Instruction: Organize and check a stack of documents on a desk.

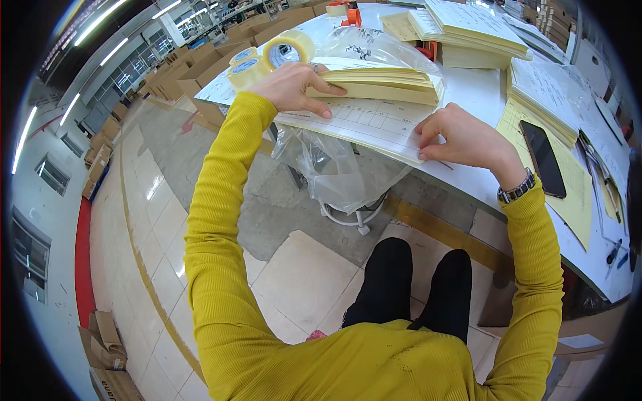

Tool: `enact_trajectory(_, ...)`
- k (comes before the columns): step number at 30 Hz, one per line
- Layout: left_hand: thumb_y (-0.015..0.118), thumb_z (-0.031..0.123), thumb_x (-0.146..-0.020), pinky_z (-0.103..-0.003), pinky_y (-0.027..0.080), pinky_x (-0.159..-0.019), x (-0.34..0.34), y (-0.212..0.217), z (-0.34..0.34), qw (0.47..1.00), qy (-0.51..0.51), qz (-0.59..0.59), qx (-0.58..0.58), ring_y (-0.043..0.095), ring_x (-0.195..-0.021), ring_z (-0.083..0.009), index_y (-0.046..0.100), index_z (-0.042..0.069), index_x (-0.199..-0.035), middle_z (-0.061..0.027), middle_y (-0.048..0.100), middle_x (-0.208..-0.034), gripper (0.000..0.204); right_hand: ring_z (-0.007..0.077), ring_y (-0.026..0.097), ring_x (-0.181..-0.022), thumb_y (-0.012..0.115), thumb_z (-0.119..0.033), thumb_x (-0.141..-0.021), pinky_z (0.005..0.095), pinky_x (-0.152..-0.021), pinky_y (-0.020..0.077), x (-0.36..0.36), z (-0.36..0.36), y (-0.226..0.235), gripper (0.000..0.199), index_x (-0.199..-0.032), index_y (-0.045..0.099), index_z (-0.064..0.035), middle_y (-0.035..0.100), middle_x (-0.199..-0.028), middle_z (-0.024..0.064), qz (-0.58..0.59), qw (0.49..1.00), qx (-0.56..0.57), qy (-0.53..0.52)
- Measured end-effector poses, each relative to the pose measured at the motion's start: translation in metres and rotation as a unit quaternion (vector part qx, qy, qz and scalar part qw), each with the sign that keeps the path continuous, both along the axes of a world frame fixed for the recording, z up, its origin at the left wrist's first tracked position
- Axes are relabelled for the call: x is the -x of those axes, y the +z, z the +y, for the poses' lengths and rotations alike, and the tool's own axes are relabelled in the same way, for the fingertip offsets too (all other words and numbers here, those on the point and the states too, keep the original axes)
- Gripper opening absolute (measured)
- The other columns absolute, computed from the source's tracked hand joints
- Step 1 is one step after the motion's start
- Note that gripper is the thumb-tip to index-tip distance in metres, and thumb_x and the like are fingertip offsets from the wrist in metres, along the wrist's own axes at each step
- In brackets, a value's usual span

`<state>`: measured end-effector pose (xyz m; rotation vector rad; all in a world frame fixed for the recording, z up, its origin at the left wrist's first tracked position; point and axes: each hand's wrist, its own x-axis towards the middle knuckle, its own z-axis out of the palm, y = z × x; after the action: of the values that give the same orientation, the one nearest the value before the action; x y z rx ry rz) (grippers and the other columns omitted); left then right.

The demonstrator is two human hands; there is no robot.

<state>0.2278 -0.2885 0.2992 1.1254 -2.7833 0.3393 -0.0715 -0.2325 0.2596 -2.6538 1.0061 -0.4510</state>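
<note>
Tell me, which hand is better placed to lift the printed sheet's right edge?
Probably the right hand: it touches that edge of the printed sheet, while the left hand grips the yellow-edged stack at its left end.

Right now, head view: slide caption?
Left hand holds a paper stack; right hand pinches the printed sheet beneath, tape rolls nearby.

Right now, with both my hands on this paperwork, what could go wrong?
The printed form lies at the table edge, so it could slide off if your right hand lets go. The yellow-edged sheets in your left hand might slip or fan out. That arm could also bump the packing tape rolls beside it.
</note>
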Motion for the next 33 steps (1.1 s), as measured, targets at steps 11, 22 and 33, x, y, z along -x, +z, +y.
enact_trajectory(11, 0.073, 0.046, -0.065, -0.039, 0.044, -0.079, 0.003, 0.001, 0.003, 1.000, -0.009, -0.007, -0.016, 0.058, -0.086, -0.0300, 0.067, 0.023, -0.109, -0.0097, 0.058, -0.094, 0.050, 0.0327, 0.062, -0.073, 0.058, -0.004, -0.068, 0.0352, -0.069, 0.0511, -0.017, 0.015, -0.004, 0.018, -0.083, 0.064, 0.0042, 0.063, -0.075, 0.0196, 0.011, 0.995, 0.094, -0.017)
enact_trajectory(22, 0.073, 0.053, -0.063, -0.038, 0.043, -0.081, 0.004, 0.011, -0.002, 0.999, 0.007, 0.003, -0.043, 0.058, -0.091, -0.0302, 0.068, 0.022, -0.108, -0.0093, 0.059, -0.100, 0.055, 0.0343, 0.059, -0.067, 0.055, -0.006, -0.072, 0.0401, -0.062, 0.0482, -0.019, 0.000, -0.006, 0.008, -0.075, 0.057, 0.0010, 0.059, -0.070, 0.0182, -0.141, 0.943, 0.296, -0.053)
enact_trajectory(33, 0.074, 0.043, -0.068, -0.030, 0.042, -0.071, 0.004, 0.024, -0.027, 0.981, 0.043, 0.040, -0.182, 0.056, -0.078, -0.0142, 0.069, 0.016, -0.105, -0.0023, 0.065, -0.082, 0.046, 0.0347, 0.057, -0.064, 0.056, -0.007, -0.082, 0.0383, -0.059, 0.0449, -0.010, -0.014, 0.002, 0.011, -0.078, 0.058, 0.0029, 0.058, -0.070, 0.0200, -0.182, 0.945, 0.260, -0.075)
